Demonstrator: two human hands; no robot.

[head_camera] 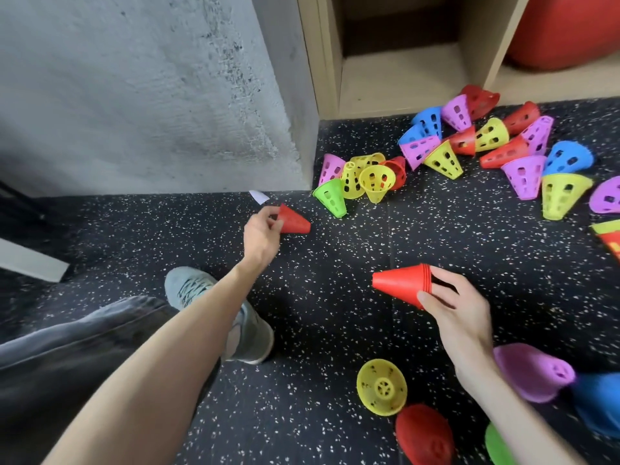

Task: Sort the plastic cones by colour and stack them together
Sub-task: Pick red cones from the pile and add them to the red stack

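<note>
Left hand [262,233] pinches 1 red cone [295,221] above floor [335,263].

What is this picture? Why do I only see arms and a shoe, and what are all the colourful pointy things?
The camera sits on a person's head and looks down, so you see only their arms, a leg and a shoe. There is no machine here, just two bare hands. The colourful things are plastic cones with holes, scattered in a pile on the dark speckled floor: pink, yellow, blue, red and green ones. The person is sorting them by colour. The left hand pinches a single red cone. The right hand grips a stack of red cones, nested together. Near the bottom stand more cones, among them a yellow cone.
</note>
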